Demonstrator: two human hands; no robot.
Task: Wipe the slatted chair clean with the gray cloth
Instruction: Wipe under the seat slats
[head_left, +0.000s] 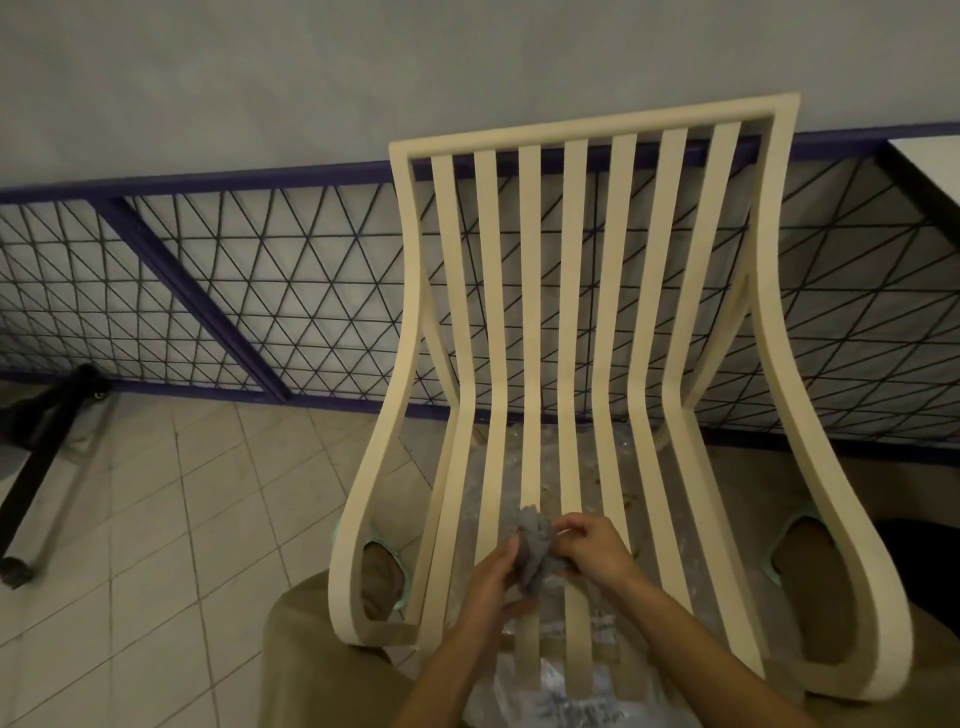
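A view from a head-worn camera looking down on a cream slatted chair (582, 291) that fills the centre and right of the frame, its back rising toward the upper middle and its seat slats running down to the lower middle. Both of the person's hands meet over the front part of the seat, in the lower centre. Between them is a crumpled gray cloth (535, 545), bunched into a loose wad that sits just over one of the middle seat slats. The left hand (493, 582) comes in from below with its fingers curled around the lower side of the wad. The right hand (592, 545) pinches the cloth's upper right edge, fingertips bent in on the fabric. The cloth looks as if it is being gathered or refolded rather than pressed flat against the wood.

As a judgement on progress: the wiping seems to be at an early or between-strokes stage. The cloth is bunched in both hands and no stretch of slat is under a flat pass of it. Whether any slat has already been cleaned cannot be told, since the cream surfaces look alike everywhere. The back slats, top rail and curved side rails all appear to be left to do.

Beneath the seat slats lies crinkled clear plastic sheeting (582, 691). Pale floor tiles (171, 519) fill the lower left, and a purple-framed mesh fence (234, 275) crosses behind the chair
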